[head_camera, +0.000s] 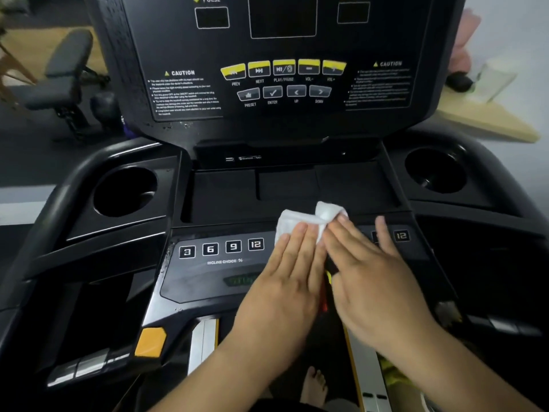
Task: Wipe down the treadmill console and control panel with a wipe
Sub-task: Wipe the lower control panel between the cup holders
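Note:
A black treadmill console rises ahead, with caution labels, dark screens and yellow media buttons. Below it lies the sloped control panel with incline buttons marked 3, 6, 9, 12. A crumpled white wipe rests on the panel's upper middle. My left hand lies flat with its fingers pressing on the wipe. My right hand lies flat beside it, fingertips touching the wipe's right end. Both hands hide the panel's centre; a number 12 button shows past the right hand.
Two round cup holders flank a shallow tray under the console. An orange tab and silver grip plates sit lower down. A workout bench stands at the far left, a wooden table at the right. A bare foot shows below.

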Motion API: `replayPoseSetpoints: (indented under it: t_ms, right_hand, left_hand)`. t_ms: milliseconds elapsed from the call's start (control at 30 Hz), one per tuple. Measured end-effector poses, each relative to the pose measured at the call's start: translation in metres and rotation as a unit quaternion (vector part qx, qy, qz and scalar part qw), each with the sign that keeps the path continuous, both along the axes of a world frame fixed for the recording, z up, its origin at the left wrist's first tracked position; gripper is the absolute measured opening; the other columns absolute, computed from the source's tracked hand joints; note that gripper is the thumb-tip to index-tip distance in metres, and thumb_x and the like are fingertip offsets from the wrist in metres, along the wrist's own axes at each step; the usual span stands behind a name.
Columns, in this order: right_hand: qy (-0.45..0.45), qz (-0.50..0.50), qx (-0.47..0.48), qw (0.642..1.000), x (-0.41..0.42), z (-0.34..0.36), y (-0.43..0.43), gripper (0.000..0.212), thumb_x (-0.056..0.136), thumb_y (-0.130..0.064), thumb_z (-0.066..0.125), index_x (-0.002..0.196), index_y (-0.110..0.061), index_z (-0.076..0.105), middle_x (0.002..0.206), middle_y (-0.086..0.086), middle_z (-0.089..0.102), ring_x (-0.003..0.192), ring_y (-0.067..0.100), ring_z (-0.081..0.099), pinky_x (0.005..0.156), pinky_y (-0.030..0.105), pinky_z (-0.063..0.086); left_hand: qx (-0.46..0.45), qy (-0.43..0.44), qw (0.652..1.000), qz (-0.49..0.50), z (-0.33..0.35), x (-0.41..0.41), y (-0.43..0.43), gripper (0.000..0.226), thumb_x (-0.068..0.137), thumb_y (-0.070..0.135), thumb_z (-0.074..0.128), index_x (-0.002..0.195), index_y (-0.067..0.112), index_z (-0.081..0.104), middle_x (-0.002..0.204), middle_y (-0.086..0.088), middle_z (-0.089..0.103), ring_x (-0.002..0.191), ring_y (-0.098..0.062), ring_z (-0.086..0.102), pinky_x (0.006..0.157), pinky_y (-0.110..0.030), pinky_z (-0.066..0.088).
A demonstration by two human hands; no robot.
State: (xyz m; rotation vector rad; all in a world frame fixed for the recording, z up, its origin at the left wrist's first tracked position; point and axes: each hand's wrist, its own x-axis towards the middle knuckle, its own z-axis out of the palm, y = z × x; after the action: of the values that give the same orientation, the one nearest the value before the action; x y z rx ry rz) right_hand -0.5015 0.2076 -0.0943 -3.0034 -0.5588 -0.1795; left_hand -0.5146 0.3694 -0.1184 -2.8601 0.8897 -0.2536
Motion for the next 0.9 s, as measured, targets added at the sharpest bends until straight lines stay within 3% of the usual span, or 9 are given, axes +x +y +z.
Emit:
replayPoseSetpoints:
  t_ms: [133,200,300,400,500,600,800,900]
  right_hand:
    - [0.009,0.041,0.017,0.999,-0.040,-0.007,-0.028,0.065,0.077,-0.021,0.036,0.139,-0.010,0.053,0.147,0.002,0.048,0.140,0.014,0.038,0.109,0.059,0.022]
    - [0.012,0.026,0.024,0.999,-0.039,-0.003,-0.048,0.063,0.078,-0.020,0.036,0.138,-0.013,0.055,0.147,-0.001,0.049,0.139,0.010,0.039,0.111,0.061,0.022]
    - [0.002,-0.037,0.005,0.999,-0.011,0.002,-0.051,0.059,0.080,-0.023,0.033,0.132,-0.009,0.058,0.142,0.005,0.054,0.134,0.014,0.045,0.112,0.061,0.024]
    - [-0.003,-0.044,0.000,0.999,-0.006,-0.002,-0.044,0.061,0.079,-0.024,0.033,0.130,-0.001,0.057,0.141,0.012,0.054,0.136,0.021,0.043,0.111,0.056,0.019]
    - [-0.012,-0.016,0.022,1.000,-0.043,-0.014,-0.058,0.063,0.075,-0.018,0.035,0.133,-0.005,0.057,0.142,0.008,0.054,0.138,0.018,0.041,0.110,0.057,0.022]
    - [-0.014,-0.002,0.045,0.999,-0.063,-0.014,-0.081,0.062,0.073,-0.017,0.038,0.130,-0.008,0.061,0.140,0.004,0.055,0.136,0.012,0.041,0.109,0.057,0.023]
    - [-0.018,-0.088,0.039,0.995,-0.014,-0.007,-0.066,0.061,0.080,-0.021,0.033,0.133,-0.004,0.056,0.140,0.010,0.055,0.136,0.016,0.041,0.113,0.057,0.023]
    - [-0.025,-0.062,0.046,0.997,-0.040,-0.016,-0.072,0.064,0.077,-0.018,0.033,0.138,-0.009,0.052,0.145,0.005,0.051,0.139,0.014,0.038,0.113,0.054,0.019]
  left_hand:
    - [-0.025,0.045,0.999,-0.013,0.001,-0.022,0.004,0.103,0.074,0.063,0.069,0.144,-0.007,0.039,0.151,-0.027,0.034,0.143,-0.040,0.029,0.113,-0.047,0.021]
    - [-0.021,0.037,0.999,-0.022,0.006,-0.017,-0.003,0.104,0.072,0.067,0.069,0.143,-0.004,0.042,0.150,-0.026,0.038,0.142,-0.039,0.033,0.113,-0.046,0.021]
    - [-0.029,0.031,0.998,-0.037,0.016,0.005,-0.027,0.098,0.082,0.069,0.056,0.146,-0.002,0.038,0.153,-0.024,0.034,0.145,-0.036,0.026,0.121,-0.045,0.020]
    - [-0.042,0.046,0.997,-0.038,0.017,0.007,-0.045,0.096,0.088,0.070,0.046,0.147,-0.005,0.034,0.154,-0.025,0.030,0.147,-0.038,0.022,0.119,-0.046,0.023]
    - [-0.027,0.058,0.996,-0.065,0.008,-0.022,-0.041,0.102,0.076,0.075,0.057,0.140,-0.003,0.046,0.148,-0.026,0.041,0.140,-0.038,0.036,0.115,-0.048,0.032]
    - [-0.002,0.058,0.995,-0.080,0.006,-0.031,-0.041,0.101,0.067,0.076,0.065,0.136,0.003,0.054,0.142,-0.021,0.050,0.135,-0.033,0.046,0.111,-0.045,0.030]
    - [-0.042,0.047,0.997,-0.049,0.020,0.006,-0.071,0.088,0.086,0.063,0.057,0.144,-0.001,0.042,0.151,-0.023,0.038,0.143,-0.037,0.033,0.115,-0.046,0.033]
    - [-0.040,0.078,0.995,-0.053,0.013,-0.010,-0.063,0.096,0.077,0.066,0.065,0.143,0.000,0.042,0.150,-0.022,0.040,0.142,-0.039,0.033,0.115,-0.049,0.034]
